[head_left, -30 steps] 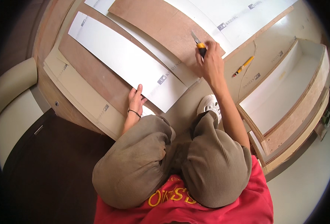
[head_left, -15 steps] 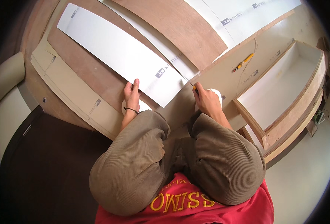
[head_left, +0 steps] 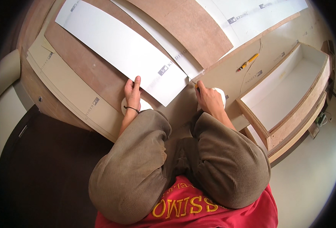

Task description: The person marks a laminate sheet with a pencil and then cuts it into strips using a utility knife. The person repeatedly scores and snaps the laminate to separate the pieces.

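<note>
A long white laminate sheet (head_left: 115,41) with a printed film lies at a slant ahead of me. My left hand (head_left: 133,94) pinches its near left edge, thumb on top and fingers hidden underneath. My right hand (head_left: 209,98) grips a yellow-handled cutter (head_left: 196,86), most of it covered by the fingers. The cutter's thin blade reaches the sheet's right corner; whether it touches the sheet I cannot tell. Just beyond that corner is the end of a second white strip (head_left: 190,67), partly under a brown plywood board (head_left: 209,40).
A yellow tool (head_left: 247,62) with a dark red end lies on a beige film-covered board (head_left: 228,74), beside a loose string. An open wooden box (head_left: 289,93) with a white inside stands at right. Dark panel (head_left: 42,152) at lower left. More white sheet (head_left: 247,22) lies at far right.
The view has shifted a little. The cutter's blade and my right hand have moved slightly up, nearer the sheet's right corner. My left hand keeps its hold on the edge.
</note>
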A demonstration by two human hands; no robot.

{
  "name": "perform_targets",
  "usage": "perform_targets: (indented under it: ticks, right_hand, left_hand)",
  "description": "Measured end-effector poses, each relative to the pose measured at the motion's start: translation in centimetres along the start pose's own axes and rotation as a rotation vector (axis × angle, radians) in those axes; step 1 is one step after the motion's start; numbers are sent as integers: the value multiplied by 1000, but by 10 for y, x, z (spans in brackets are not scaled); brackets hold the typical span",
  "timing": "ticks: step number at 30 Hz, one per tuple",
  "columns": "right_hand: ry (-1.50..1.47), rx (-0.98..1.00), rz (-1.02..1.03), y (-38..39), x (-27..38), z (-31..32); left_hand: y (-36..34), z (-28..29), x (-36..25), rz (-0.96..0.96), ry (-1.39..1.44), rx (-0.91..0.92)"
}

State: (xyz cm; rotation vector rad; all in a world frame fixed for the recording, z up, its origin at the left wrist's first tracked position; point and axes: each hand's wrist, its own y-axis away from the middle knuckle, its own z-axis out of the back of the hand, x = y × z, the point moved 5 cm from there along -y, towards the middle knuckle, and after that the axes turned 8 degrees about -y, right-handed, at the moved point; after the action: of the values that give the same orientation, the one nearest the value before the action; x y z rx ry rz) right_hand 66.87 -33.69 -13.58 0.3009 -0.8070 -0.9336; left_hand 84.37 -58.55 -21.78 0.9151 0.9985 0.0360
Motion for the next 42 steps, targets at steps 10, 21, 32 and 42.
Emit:
perform_targets:
  ticks: [10, 21, 32, 42]
  right_hand:
    - [-53, 52, -146, 9, -5, 2]
    - [-45, 114, -153, 14, -6, 5]
    - [-80, 111, -110, 24, -15, 1]
    - [-85, 72, -88, 10, -9, -3]
  left_hand:
    - [0, -4, 1, -10, -16, -8]
    - [2, -5, -4, 29, -76, -49]
    - [2, -6, 0, 2, -44, -18]
    - [4, -4, 2, -30, 12, -26]
